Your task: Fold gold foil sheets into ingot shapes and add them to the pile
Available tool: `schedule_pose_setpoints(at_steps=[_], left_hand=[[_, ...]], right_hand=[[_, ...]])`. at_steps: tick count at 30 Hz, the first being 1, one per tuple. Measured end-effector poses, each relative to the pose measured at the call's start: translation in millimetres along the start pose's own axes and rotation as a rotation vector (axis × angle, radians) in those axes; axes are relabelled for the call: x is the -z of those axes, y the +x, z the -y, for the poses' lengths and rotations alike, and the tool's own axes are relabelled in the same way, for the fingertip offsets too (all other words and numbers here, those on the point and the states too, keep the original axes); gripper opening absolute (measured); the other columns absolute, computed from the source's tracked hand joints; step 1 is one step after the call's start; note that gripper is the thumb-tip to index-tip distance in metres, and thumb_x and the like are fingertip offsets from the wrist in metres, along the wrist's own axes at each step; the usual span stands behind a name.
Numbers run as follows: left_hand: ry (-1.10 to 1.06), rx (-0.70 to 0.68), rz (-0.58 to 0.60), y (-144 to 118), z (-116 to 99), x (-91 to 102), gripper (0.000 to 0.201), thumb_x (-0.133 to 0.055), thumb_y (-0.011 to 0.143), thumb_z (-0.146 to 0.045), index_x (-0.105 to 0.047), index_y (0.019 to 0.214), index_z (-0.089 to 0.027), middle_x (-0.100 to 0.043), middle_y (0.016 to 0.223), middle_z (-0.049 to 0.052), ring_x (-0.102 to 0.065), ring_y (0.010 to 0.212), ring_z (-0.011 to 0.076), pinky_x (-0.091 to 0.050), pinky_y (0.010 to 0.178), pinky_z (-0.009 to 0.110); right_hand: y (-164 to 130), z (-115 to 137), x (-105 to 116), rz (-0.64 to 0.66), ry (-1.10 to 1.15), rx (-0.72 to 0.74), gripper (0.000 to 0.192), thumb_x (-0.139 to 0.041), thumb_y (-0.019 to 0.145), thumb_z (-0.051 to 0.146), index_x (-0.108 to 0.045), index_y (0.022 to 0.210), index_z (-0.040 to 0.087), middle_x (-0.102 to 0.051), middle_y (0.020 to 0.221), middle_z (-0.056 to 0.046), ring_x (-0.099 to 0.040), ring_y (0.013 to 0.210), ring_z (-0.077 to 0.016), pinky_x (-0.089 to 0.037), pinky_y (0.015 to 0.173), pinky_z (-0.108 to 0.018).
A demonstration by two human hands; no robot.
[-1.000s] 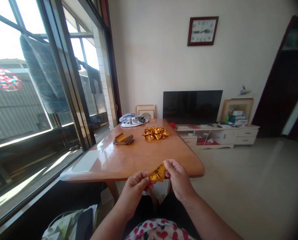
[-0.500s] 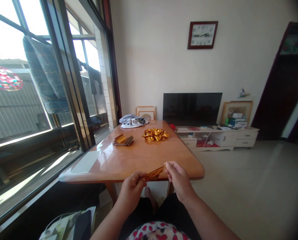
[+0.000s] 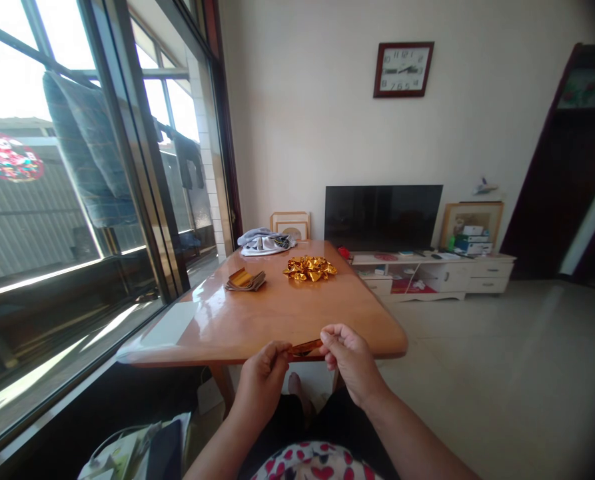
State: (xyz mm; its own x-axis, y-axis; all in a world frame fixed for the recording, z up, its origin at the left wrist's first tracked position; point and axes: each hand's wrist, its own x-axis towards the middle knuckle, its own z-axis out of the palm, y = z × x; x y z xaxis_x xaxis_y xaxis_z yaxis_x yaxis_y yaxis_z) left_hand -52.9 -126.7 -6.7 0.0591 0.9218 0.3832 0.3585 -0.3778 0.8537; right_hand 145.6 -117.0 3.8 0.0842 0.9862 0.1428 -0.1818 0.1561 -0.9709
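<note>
A small piece of gold foil paper (image 3: 306, 347) is stretched between my two hands at the table's near edge. My left hand (image 3: 267, 365) pinches its left end, and my right hand (image 3: 348, 353) pinches the right end between thumb and finger. Further up the wooden table (image 3: 277, 320) lies a pile of crumpled, folded gold foil pieces (image 3: 310, 269). To its left sits a stack of flat foil sheets (image 3: 246, 280), gold on top with brownish layers below.
Folded grey and white cloth (image 3: 265, 241) lies at the table's far end, before small frames (image 3: 290, 225). A white sheet (image 3: 170, 323) covers the left near corner. Behind the table stand a television (image 3: 383, 218) and a white cabinet (image 3: 487, 275). Papers and a cable (image 3: 127, 448) sit lower left.
My right hand has moved slightly left and closer to my left hand. The foil piece now looks narrower and lies more level.
</note>
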Motion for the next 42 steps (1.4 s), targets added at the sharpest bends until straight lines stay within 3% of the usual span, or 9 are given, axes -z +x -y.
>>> schedule_pose_setpoints(at_steps=[6, 13, 17, 25, 30, 37, 42], left_hand=[[-0.078, 0.028, -0.017, -1.4, -2.5, -1.2, 0.025, -0.060, 0.092, -0.038, -0.074, 0.105, -0.022, -0.078, 0.093, 0.004, -0.072, 0.090, 0.0226, -0.053, 0.082, 0.031], [-0.237, 0.116, -0.035, -0.5, -10.9, -4.3, 0.028, -0.069, 0.085, -0.042, -0.074, 0.101, -0.020, -0.078, 0.094, 0.007, -0.071, 0.093, 0.0241, -0.053, 0.085, 0.032], [-0.322, 0.176, -0.021, 1.1, -10.7, -4.1, 0.033, -0.072, 0.082, -0.045, -0.074, 0.098, -0.017, -0.077, 0.088, 0.007, -0.069, 0.085, 0.0222, -0.052, 0.077, 0.030], [-0.306, 0.195, -0.038, 4.4, -3.3, -2.4, 0.038, -0.072, 0.079, -0.053, -0.074, 0.084, -0.015, -0.073, 0.076, 0.005, -0.063, 0.071, 0.0187, -0.048, 0.067, 0.028], [-0.250, 0.131, -0.066, 6.9, 0.1, -1.7, 0.041, -0.068, 0.082, -0.057, -0.072, 0.076, -0.017, -0.070, 0.071, 0.004, -0.062, 0.070, 0.0195, -0.048, 0.066, 0.027], [-0.116, 0.018, -0.122, 7.6, 1.5, -3.6, 0.035, -0.070, 0.081, -0.056, -0.076, 0.088, -0.023, -0.077, 0.088, 0.004, -0.071, 0.087, 0.0258, -0.053, 0.079, 0.030], [-0.127, 0.041, -0.145, 9.0, 11.4, -8.3, 0.041, -0.073, 0.076, -0.057, -0.075, 0.097, -0.022, -0.079, 0.097, 0.007, -0.073, 0.095, 0.0283, -0.056, 0.086, 0.034]], right_hand=[[-0.3, -1.0, -0.6, 0.002, 0.045, -0.017, 0.037, -0.076, 0.080, 0.052, -0.066, 0.092, 0.018, -0.070, 0.078, -0.004, -0.059, 0.063, -0.0132, -0.049, 0.059, -0.024], [-4.1, 3.9, -2.0, 0.026, 0.077, -0.006, 0.038, -0.082, 0.075, 0.048, -0.066, 0.092, 0.018, -0.065, 0.073, 0.000, -0.060, 0.065, -0.0140, -0.050, 0.065, -0.027], [-3.9, 2.4, -2.1, 0.040, 0.071, 0.008, 0.039, -0.082, 0.075, 0.049, -0.066, 0.092, 0.018, -0.066, 0.072, 0.000, -0.060, 0.065, -0.0144, -0.050, 0.066, -0.028], [-1.3, -9.2, -3.2, 0.078, -0.001, 0.055, 0.036, -0.077, 0.079, 0.049, -0.065, 0.093, 0.018, -0.066, 0.068, 0.001, -0.059, 0.063, -0.0150, -0.047, 0.066, -0.028], [-0.8, -9.6, -7.9, 0.091, -0.001, 0.071, 0.022, -0.072, 0.080, 0.036, -0.062, 0.091, 0.019, -0.064, 0.066, 0.002, -0.058, 0.061, -0.0145, -0.045, 0.065, -0.028], [6.5, -22.7, -13.9, 0.057, 0.032, 0.007, 0.014, -0.061, 0.070, 0.024, -0.060, 0.084, 0.020, -0.058, 0.058, 0.005, -0.053, 0.053, -0.0141, -0.040, 0.056, -0.026], [4.0, -20.4, -17.9, -0.015, 0.024, 0.020, 0.012, -0.056, 0.068, 0.022, -0.058, 0.079, 0.021, -0.056, 0.057, 0.004, -0.052, 0.056, -0.0140, -0.040, 0.057, -0.025]])
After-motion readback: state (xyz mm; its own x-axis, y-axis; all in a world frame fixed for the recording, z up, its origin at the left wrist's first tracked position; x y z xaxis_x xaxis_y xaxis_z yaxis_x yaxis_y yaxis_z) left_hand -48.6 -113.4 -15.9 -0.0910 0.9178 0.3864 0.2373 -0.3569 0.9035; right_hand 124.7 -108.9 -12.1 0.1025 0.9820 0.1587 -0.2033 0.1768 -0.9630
